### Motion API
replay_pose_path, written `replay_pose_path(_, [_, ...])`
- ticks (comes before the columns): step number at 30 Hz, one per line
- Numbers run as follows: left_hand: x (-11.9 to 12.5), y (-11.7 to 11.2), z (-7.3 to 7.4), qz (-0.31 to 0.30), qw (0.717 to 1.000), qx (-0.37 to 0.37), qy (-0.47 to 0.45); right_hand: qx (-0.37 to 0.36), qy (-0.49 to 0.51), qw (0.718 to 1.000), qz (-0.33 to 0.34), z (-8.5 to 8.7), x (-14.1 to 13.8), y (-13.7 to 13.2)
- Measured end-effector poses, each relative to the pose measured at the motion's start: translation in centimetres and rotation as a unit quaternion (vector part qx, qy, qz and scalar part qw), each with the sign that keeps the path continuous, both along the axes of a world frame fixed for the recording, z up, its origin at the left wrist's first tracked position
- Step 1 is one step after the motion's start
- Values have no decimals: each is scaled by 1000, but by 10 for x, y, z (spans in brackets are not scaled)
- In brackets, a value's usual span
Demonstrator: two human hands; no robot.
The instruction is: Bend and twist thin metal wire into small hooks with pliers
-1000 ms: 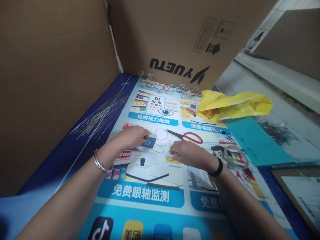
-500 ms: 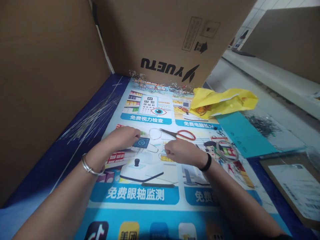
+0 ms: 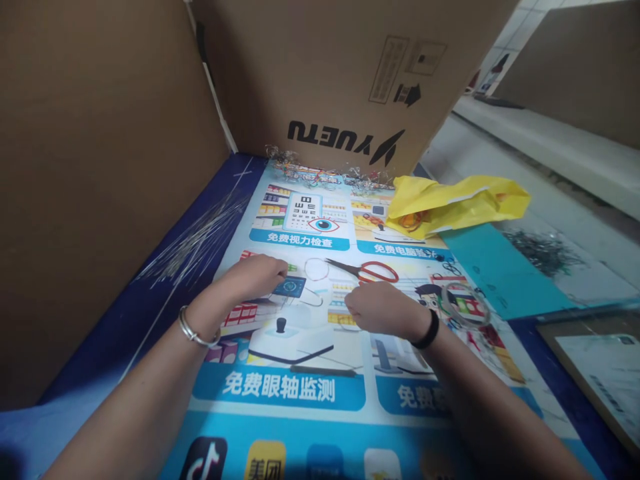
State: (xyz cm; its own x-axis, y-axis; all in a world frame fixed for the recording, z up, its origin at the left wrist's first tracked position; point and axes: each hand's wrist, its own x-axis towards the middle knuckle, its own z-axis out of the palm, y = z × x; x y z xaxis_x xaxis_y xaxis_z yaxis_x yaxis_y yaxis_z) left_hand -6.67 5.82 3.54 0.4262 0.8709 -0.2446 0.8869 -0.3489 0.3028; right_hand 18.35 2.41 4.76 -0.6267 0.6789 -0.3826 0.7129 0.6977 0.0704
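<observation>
My left hand (image 3: 257,275) is closed above the printed poster (image 3: 345,393), fingertips pinched together. My right hand (image 3: 383,310) is closed too, curled in a loose fist just below the scissors. A gap separates the two hands, and anything thin in either one is too small to make out. The scissors (image 3: 379,271) have red handles and dark blades that point left. Beside the blade tips lies a thin pale ring (image 3: 317,269). To the right of my right hand rests a coil of clear line (image 3: 465,305).
Thin straight wires (image 3: 195,237) lie on the blue surface at left. Cardboard (image 3: 325,80) walls the back and left. A yellow bag (image 3: 465,203), a teal sheet (image 3: 500,273), a heap of dark wire bits (image 3: 540,250) and a flat package (image 3: 595,360) are at right.
The view has shifted, so the scene sits slightly farther right. My right hand has moved a little to the right, widening the gap between my hands. Both remain closed.
</observation>
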Motion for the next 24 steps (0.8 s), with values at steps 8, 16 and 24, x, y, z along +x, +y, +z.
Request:
replay_pose_path(8, [-2, 3, -5, -21, 999, 7, 23, 41, -33, 998, -36, 21, 14, 1])
replay_pose_path(16, [-5, 3, -6, -35, 999, 6, 20, -51, -22, 998, -22, 18, 0, -6])
replay_pose_path(24, [-3, -1, -1, -33, 998, 5, 45, -3, -23, 1000, -18, 7, 11, 2])
